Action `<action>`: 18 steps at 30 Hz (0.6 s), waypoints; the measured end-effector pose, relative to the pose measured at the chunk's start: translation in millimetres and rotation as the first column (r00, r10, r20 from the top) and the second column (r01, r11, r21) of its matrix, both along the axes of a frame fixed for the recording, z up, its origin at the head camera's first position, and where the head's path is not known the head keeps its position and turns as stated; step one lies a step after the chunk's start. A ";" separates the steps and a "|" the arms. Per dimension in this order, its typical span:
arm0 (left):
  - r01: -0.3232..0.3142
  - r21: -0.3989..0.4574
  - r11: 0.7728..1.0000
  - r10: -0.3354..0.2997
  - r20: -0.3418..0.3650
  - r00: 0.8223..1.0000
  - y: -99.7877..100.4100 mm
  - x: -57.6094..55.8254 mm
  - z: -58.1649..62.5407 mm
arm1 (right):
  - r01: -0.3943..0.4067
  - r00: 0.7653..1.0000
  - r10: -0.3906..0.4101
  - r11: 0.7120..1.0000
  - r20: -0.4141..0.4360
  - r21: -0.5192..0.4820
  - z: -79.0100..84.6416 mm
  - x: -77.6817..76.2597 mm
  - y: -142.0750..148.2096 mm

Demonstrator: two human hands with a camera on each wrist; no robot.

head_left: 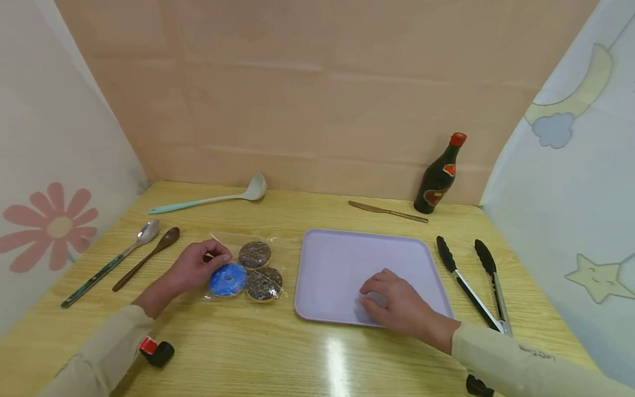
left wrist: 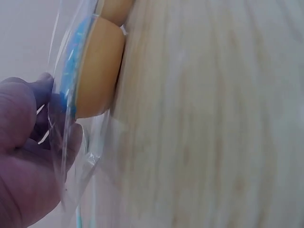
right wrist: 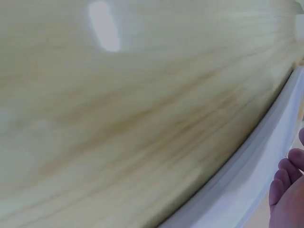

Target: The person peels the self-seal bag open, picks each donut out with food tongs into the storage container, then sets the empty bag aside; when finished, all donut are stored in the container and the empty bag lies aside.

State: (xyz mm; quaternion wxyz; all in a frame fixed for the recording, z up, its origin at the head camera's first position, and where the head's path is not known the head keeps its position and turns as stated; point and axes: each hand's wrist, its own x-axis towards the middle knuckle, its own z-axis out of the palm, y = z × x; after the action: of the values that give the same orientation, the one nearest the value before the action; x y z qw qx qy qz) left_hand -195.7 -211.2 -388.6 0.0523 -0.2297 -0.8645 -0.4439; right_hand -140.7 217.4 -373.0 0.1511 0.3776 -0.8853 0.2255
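A clear plastic bag (head_left: 283, 248) lies on the table left of centre. Inside are a blue-iced donut (head_left: 227, 279) and two chocolate donuts (head_left: 264, 284). At the bag's left side, my left hand (head_left: 200, 266) pinches the plastic beside the blue donut. The left wrist view shows the donut's tan side (left wrist: 99, 69) through the plastic, with my thumb and fingers around the film. My right hand (head_left: 397, 302) is over the front right part of a lilac tray (head_left: 337, 270), fingers loosely bent, with nothing seen in its grip. Its fingers appear by the tray wall (right wrist: 237, 190) in the right wrist view.
A ladle (head_left: 213, 198) lies at the back left. Near the left edge are a metal spoon (head_left: 124, 252) and a wooden spoon (head_left: 149, 259). A knife (head_left: 387, 211) and a dark bottle (head_left: 439, 179) are at the back right. Tongs (head_left: 476, 292) lie right of the tray.
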 end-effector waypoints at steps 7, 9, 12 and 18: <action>0.013 -0.012 1.000 -0.014 -0.039 0.999 2.7 -1.3 -1.6 | 0.035 0.994 -0.041 0.997 -0.096 -0.062 -2.8 8.3 31.1; 0.034 0.016 0.999 -0.033 -0.029 0.999 2.5 -1.5 -2.3 | 0.046 0.994 -0.054 0.995 -0.098 -0.085 -2.9 8.9 36.7; 0.056 0.052 0.997 -0.054 -0.031 0.998 1.1 -2.0 -4.2 | 0.084 0.991 -0.094 0.990 -0.093 -0.109 -2.4 11.0 48.7; 0.094 0.116 0.989 -0.088 -0.053 0.995 -2.7 -3.4 -4.8 | 0.298 0.947 -0.306 0.951 -0.098 -0.084 -0.7 21.2 91.9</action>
State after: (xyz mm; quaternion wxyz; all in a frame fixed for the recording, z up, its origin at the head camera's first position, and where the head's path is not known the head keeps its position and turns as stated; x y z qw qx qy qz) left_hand -199.1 -213.9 -393.3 0.0661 -0.2759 -0.8237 -0.4909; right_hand -119.5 309.3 -373.7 0.2451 0.2439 -0.9148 0.2086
